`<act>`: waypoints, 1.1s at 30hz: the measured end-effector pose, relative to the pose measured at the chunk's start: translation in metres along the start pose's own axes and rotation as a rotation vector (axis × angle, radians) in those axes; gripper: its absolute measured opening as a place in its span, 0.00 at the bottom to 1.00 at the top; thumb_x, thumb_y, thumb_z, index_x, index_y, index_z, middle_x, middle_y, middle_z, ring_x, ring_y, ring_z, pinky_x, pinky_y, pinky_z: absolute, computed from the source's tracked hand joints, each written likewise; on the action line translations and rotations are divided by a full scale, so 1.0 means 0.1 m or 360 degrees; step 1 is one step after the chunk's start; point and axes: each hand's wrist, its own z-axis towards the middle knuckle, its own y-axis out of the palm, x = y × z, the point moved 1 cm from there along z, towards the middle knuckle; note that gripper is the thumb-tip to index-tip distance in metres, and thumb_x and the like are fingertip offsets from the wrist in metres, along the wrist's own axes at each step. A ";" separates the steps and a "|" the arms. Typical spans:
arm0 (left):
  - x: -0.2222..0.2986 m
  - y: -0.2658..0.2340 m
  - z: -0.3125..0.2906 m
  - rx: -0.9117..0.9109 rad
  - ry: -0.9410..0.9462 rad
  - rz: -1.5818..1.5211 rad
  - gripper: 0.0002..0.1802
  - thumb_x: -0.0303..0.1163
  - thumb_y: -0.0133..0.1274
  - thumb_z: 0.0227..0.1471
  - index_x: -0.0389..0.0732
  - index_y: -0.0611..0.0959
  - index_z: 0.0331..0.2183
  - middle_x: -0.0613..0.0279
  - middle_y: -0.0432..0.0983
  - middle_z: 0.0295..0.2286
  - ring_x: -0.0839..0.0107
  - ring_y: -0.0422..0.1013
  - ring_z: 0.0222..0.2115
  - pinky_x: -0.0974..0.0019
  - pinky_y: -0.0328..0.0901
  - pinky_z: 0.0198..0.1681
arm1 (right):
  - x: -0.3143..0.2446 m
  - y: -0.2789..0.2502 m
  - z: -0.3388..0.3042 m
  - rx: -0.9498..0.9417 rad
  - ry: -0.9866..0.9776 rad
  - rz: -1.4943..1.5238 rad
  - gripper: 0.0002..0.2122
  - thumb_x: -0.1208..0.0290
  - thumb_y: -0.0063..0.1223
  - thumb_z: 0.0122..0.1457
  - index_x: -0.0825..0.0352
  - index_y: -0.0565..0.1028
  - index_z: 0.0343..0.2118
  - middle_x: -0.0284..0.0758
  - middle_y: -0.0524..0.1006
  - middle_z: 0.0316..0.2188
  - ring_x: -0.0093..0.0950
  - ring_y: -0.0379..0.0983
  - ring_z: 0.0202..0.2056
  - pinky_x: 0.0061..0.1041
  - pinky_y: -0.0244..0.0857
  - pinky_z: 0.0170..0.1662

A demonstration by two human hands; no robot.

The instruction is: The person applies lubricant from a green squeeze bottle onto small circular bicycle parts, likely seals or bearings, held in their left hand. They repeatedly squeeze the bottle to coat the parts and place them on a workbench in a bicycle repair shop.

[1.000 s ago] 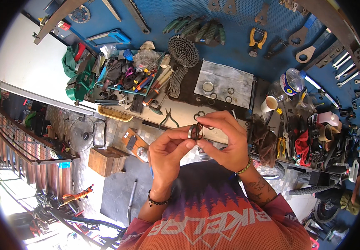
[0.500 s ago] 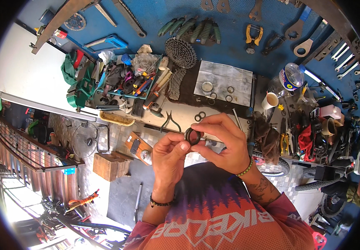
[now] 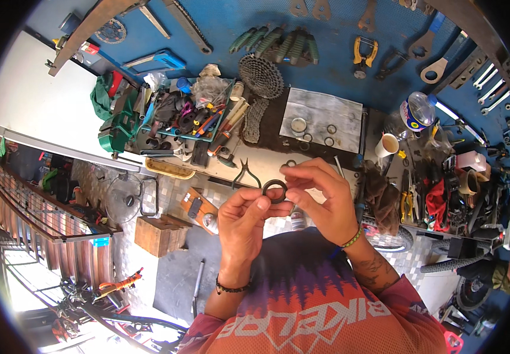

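Note:
A dark round ring (image 3: 265, 193), perhaps a seal or bearing, is pinched between the thumb and fingers of my left hand (image 3: 241, 221). Its flat face is turned up, so the hole shows. My right hand (image 3: 327, 203) is just right of it, fingers apart and thumb tip close to the rim; whether the thumb touches it I cannot tell. Beyond my hands, a small dark ring (image 3: 291, 163) lies on the bench edge, partly covered by my right fingers. Black-handled pliers (image 3: 244, 174) lie left of it. Farther back, a metal ring (image 3: 298, 125) and several thinner rings rest on a stained paper sheet (image 3: 320, 106).
A tray (image 3: 222, 112) heaped with tools and parts stands at the back left, beside a cassette (image 3: 261, 75) and a chain (image 3: 256, 121). To the right are a cup (image 3: 387, 145), a plastic bottle (image 3: 417, 112) and a dark rag (image 3: 381, 187). Tools hang on the blue wall (image 3: 208, 15).
The ring has tipped from nearly edge-on to face up. My right fingers have loosened and moved slightly right of it, while my left hand keeps its pinch. The view has shifted slightly.

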 end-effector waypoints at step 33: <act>0.42 0.03 0.21 -0.0101 -0.0205 0.0963 0.12 0.26 0.60 0.64 0.29 0.85 0.46 0.57 0.84 0.34 0.73 0.81 0.31 0.69 0.78 0.35 | -0.04 -0.12 0.12 -0.0271 0.0416 0.0021 0.08 0.72 0.63 0.65 0.73 0.80 0.39 0.29 0.81 0.32 0.15 0.75 0.33 0.20 0.71 0.38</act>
